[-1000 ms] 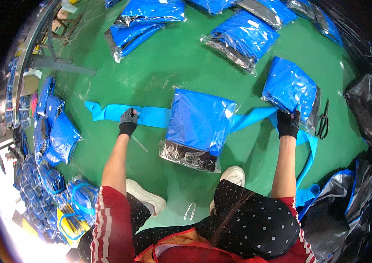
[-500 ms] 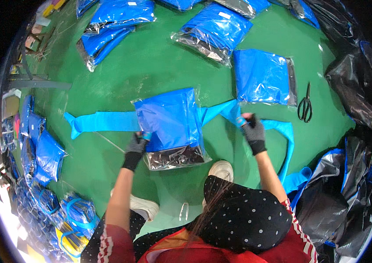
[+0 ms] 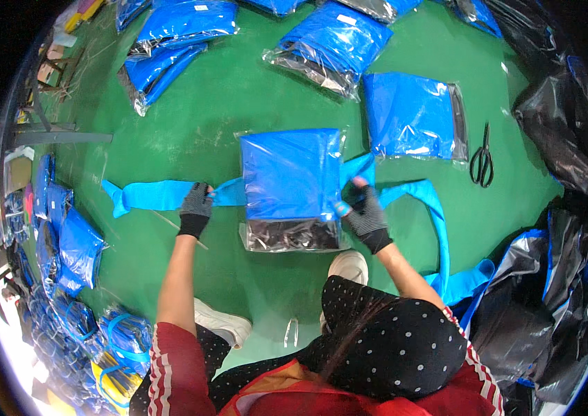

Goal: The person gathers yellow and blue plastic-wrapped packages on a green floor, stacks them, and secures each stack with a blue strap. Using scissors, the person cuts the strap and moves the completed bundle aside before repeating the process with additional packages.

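Note:
A clear plastic bag [image 3: 292, 173] packed with folded blue and black sheeting lies flat before me. A light blue fabric strip [image 3: 159, 195] runs beneath it, coming out on both sides. To the left, my left hand [image 3: 197, 204], in a grey and black fingerless glove, pinches the strip and bunches it slightly. At the bag's right edge is my right hand [image 3: 366, 216], gloved likewise. Its thumb touches the bag's edge, while its fingers point away over the strip, spread from the thumb.
Black scissors [image 3: 482, 163] lie on the green floor to the right. Another filled bag [image 3: 410, 114] is beyond my right hand, with several more at the far side. Bundled blue packs [image 3: 124, 336] line the left. Black sheeting [image 3: 509, 326] with blue edging is heaped at right.
The bag has shifted right and turned straighter. My left hand has left its lower left edge and taken the strip. My right hand has moved left from the strip to the bag's edge.

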A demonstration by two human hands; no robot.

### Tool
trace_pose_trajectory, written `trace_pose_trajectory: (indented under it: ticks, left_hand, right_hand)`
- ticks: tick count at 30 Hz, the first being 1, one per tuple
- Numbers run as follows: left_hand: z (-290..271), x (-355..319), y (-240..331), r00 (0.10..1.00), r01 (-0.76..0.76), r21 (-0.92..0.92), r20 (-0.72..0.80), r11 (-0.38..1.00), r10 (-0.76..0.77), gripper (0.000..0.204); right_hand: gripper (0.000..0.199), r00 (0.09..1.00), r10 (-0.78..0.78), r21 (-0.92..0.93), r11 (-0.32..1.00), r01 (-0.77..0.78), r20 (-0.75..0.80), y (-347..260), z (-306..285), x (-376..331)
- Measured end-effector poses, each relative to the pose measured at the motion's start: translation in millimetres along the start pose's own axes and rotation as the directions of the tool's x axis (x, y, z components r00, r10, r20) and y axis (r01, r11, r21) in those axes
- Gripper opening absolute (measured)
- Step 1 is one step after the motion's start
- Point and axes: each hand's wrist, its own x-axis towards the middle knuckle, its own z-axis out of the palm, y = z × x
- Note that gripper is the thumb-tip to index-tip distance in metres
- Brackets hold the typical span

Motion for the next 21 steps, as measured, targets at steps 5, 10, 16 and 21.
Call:
trace_pose_trajectory:
  ticks: [5,10,16,21]
  left_hand:
    - [-24.5,0.3,-48.9,0.993,0.053,0.101,0.097,0.993,-0.063,0.012]
    - [-22.8,-2.7,-61.1,0.989,0.144,0.192,-0.009,0.971,-0.145,0.019]
    - [-18.5,-8.4,-46.6,0.977,0.212,0.162,-0.017,0.964,-0.212,0.023]
    - [-16.4,-6.1,-51.3,0.97,0.241,0.145,-0.011,0.959,-0.242,0.022]
  right_hand:
    - [0.038,0.998,0.055,-0.866,0.499,-0.041,-0.016,65.5,-111.1,-16.5]
    - [0.011,0.961,0.099,-0.858,0.434,-0.275,-0.258,71.9,-196.3,-31.5]
    - [0.025,0.956,0.291,-0.7,0.674,-0.236,-0.042,-79.1,-66.6,-10.7]
    - [0.07,0.952,0.197,-0.36,0.927,-0.103,0.233,-58.1,59.8,7.3]
